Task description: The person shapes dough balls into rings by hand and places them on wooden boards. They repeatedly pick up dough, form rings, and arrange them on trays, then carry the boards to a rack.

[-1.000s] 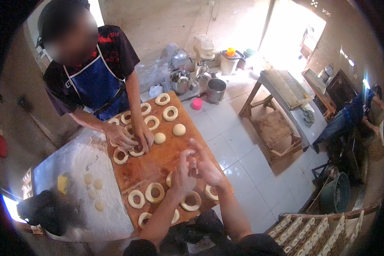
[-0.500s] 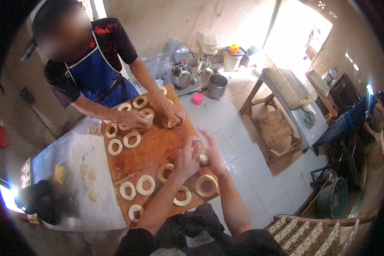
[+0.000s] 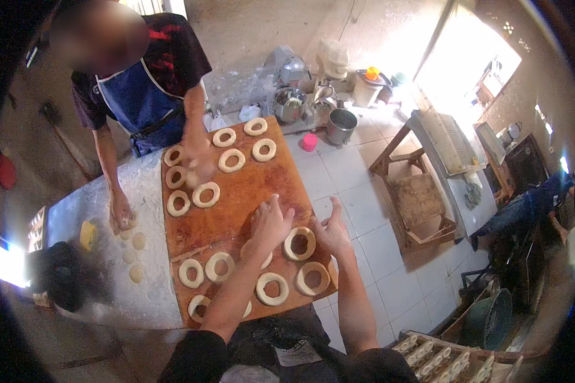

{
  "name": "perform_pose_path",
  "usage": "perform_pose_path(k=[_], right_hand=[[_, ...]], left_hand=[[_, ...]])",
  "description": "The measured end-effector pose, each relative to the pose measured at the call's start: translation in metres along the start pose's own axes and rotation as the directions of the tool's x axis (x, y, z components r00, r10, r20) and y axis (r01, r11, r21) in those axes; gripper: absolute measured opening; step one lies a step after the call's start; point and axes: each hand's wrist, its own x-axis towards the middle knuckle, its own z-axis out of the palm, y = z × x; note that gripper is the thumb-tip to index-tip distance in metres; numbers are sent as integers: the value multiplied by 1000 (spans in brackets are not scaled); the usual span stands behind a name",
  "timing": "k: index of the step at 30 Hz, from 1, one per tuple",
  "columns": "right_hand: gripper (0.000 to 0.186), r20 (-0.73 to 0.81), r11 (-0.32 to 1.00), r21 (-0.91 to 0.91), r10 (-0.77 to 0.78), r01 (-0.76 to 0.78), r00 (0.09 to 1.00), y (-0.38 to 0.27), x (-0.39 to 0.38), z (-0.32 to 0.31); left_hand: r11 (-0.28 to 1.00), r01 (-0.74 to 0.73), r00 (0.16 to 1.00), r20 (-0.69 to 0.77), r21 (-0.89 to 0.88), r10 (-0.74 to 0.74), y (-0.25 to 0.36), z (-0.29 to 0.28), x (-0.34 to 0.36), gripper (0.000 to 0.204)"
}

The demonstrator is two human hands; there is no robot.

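On an orange-brown wooden board (image 3: 255, 191), a raw dough ring (image 3: 288, 246) lies between the wearer's hands: the left hand (image 3: 273, 223), fingers loosely extended, is just beside it, and the right hand (image 3: 333, 235), fingers apart, is at the board's edge. The left forearm (image 3: 241, 284) partly covers two further rings (image 3: 268, 260). Opposite, a co-worker in a blue apron (image 3: 140, 99) has one hand (image 3: 121, 214) at dough rounds (image 3: 138, 240) on a floured table (image 3: 153, 191); the other is blurred above the board, its contents unclear. Beyond are a pink cup (image 3: 309, 142), a steel pot (image 3: 342, 126) and a stand mixer (image 3: 333, 59).
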Motion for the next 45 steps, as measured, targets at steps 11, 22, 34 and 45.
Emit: perform_pose_path(k=[11, 22, 34, 45], right_hand=[[99, -38, 887, -429, -210, 174, 977, 11, -5, 36], [40, 258, 717, -70, -659, 694, 707, -124, -55, 190], [34, 717, 515, -242, -476, 822, 509, -268, -108, 458], [52, 553, 869, 420, -473, 262, 686, -298, -165, 395]], left_hand=[[985, -145, 981, 147, 98, 130, -14, -2, -21, 77], [984, 31, 845, -522, -176, -120, -208, -125, -147, 43], [773, 404, 781, -254, -489, -570, -454, -121, -266, 42], [626, -19, 959, -192, -780, -210, -413, -254, -246, 28]])
